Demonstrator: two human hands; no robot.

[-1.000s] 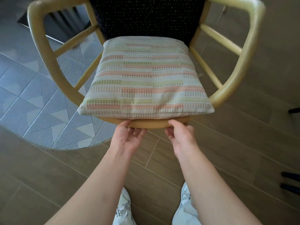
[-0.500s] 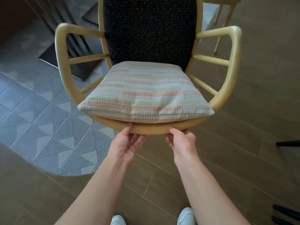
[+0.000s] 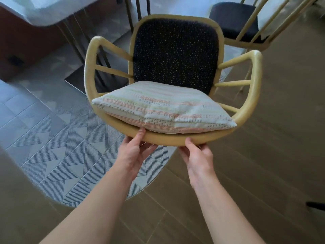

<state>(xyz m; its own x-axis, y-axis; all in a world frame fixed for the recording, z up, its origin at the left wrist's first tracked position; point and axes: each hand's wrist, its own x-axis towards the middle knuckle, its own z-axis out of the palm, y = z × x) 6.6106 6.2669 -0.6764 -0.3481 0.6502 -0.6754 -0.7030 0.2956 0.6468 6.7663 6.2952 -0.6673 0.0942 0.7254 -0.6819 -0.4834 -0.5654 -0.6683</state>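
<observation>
While cushion (image 3: pixel 163 110) sits on chair (image 3: pixel 167 141), left grip (image 3: pixel 133 152) and right grip (image 3: pixel 197 155) clasp front rim, 6 o'clock, thumbs atop.

the chair (image 3: pixel 168 140) is now farther from the person and nearer the table (image 3: pixel 44 13), whose pale edge has come into view at the top left, along with a second chair (image 3: pixel 233 20) behind. the whole backrest (image 3: pixel 175 55) shows now (a second ago only its lower part did). both arms reach out straighter, carrying the left hand (image 3: pixel 133 152) and right hand (image 3: pixel 197 155) forward with the front rim. that rim, level before, now slants in view, its left end higher. more of the rug (image 3: pixel 58 147) lies open below the seat, and the white shoes have dropped out of sight.
</observation>
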